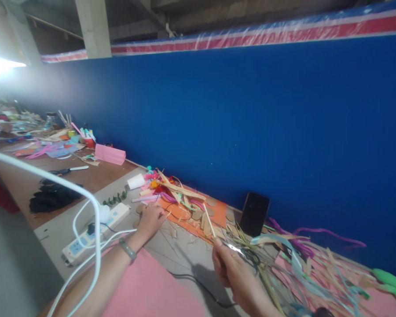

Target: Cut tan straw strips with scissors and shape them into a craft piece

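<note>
My left hand reaches out over the table, fingers curled down onto small scraps beside an orange sheet strewn with straw strips and cardboard discs. A green band sits on that wrist. My right hand is closed around a thin pale stick and a bundle of dried straw and light-blue ribbon. The stick slants up and to the left from the fist.
A dark phone leans against the blue wall. A white power strip with white cables lies at the left, near a black cloth and scissors. Pink paper lies under my arms. Craft clutter fills the far left.
</note>
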The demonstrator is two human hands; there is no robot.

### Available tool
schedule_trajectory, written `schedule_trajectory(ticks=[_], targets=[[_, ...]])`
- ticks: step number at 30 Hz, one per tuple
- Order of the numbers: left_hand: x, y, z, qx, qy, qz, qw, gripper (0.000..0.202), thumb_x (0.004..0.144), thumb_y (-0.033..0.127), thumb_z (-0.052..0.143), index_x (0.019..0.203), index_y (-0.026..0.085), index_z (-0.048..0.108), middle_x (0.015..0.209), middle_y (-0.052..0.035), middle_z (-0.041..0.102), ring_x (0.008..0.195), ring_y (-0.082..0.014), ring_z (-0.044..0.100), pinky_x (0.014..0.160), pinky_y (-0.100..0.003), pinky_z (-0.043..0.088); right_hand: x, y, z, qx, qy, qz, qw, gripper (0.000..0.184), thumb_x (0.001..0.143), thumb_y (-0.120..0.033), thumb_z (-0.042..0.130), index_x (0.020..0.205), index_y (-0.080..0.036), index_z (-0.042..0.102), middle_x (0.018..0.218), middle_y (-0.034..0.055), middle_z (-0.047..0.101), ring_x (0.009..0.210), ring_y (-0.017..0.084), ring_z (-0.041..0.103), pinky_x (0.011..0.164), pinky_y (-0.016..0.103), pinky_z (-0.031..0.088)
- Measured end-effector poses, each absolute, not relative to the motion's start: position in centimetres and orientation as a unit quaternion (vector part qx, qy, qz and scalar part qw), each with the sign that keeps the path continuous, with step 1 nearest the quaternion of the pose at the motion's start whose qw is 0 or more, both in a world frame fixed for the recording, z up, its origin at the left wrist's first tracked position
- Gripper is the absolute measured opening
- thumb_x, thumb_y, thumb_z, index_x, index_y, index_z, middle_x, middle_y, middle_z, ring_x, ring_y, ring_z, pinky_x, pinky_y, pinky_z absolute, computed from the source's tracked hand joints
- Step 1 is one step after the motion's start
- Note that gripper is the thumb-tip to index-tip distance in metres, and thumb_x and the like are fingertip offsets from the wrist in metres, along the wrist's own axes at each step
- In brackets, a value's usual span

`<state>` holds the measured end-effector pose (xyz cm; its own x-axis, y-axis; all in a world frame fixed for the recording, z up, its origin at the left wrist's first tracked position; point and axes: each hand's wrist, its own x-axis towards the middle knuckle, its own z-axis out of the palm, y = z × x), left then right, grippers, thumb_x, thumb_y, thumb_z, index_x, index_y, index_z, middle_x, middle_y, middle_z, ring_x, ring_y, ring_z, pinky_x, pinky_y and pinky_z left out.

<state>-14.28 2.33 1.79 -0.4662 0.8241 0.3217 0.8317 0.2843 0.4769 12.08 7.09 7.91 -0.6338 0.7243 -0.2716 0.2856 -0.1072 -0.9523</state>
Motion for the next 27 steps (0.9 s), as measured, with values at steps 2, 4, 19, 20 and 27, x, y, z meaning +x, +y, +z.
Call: schedule_trajectory(ticks=[2, 4, 19, 20, 27], targets=[[-14.1, 2.5, 1.5, -0.509, -0.808, -0.296, 0.019, 0.018, 0.079, 0.017, 0.057, 0.062, 0.018, 0.062, 0.085, -0.0040, 0.063, 0.089, -0.0215, 0.053, 0.081, -0.034, 0.031, 12.0, 7.1, 7.8, -0.392, -0.628, 0.646, 0.186, 0.053, 0.086, -0.064, 0.038, 0.055, -0.021, 0.031, 0.048, -0.0090, 0.020, 0.042, 0.007, 0.015, 0.041, 0.023, 0.009], [-13.9, 2.5, 1.5, -0.502, -0.813, -0.295, 0.025, 0.016, 0.078, 0.017, 0.058, 0.063, 0.018, 0.063, 0.085, -0.0041, 0.063, 0.090, -0.0222, 0.053, 0.082, -0.035, 0.031, 12.0, 7.5, 7.3, -0.386, -0.618, 0.659, 0.185, 0.054, 0.085, -0.065, 0.039, 0.054, -0.021, 0.031, 0.048, -0.0092, 0.020, 0.041, 0.007, 0.015, 0.041, 0.022, 0.009], [-12.1, 2.1, 2.3, -0.616, -0.728, -0.301, -0.029, 0.023, 0.085, 0.015, 0.051, 0.089, 0.025, 0.071, 0.113, -0.0056, 0.055, 0.113, -0.0243, 0.046, 0.096, -0.043, 0.032, 11.9, 7.8, 6.5, -0.401, -0.603, 0.665, 0.182, 0.053, 0.082, -0.066, 0.041, 0.054, -0.021, 0.033, 0.048, -0.0095, 0.020, 0.043, 0.007, 0.012, 0.040, 0.021, 0.009], [-11.9, 2.0, 2.5, -0.627, -0.720, -0.295, -0.027, 0.027, 0.086, 0.014, 0.048, 0.093, 0.026, 0.071, 0.116, -0.0057, 0.054, 0.115, -0.0244, 0.045, 0.098, -0.043, 0.031, 11.9, 7.8, 6.5, -0.401, -0.602, 0.666, 0.182, 0.053, 0.082, -0.066, 0.041, 0.055, -0.021, 0.033, 0.048, -0.0096, 0.020, 0.043, 0.007, 0.012, 0.041, 0.021, 0.008], [-11.1, 1.8, 3.2, -0.676, -0.708, -0.201, 0.017, 0.048, 0.082, 0.004, 0.045, 0.117, 0.031, 0.062, 0.136, -0.0076, 0.042, 0.128, -0.0279, 0.034, 0.104, -0.050, 0.024, 12.0, 8.0, 6.1, -0.389, -0.606, 0.670, 0.180, 0.053, 0.084, -0.064, 0.041, 0.055, -0.021, 0.034, 0.048, -0.0097, 0.020, 0.043, 0.007, 0.012, 0.040, 0.021, 0.009]])
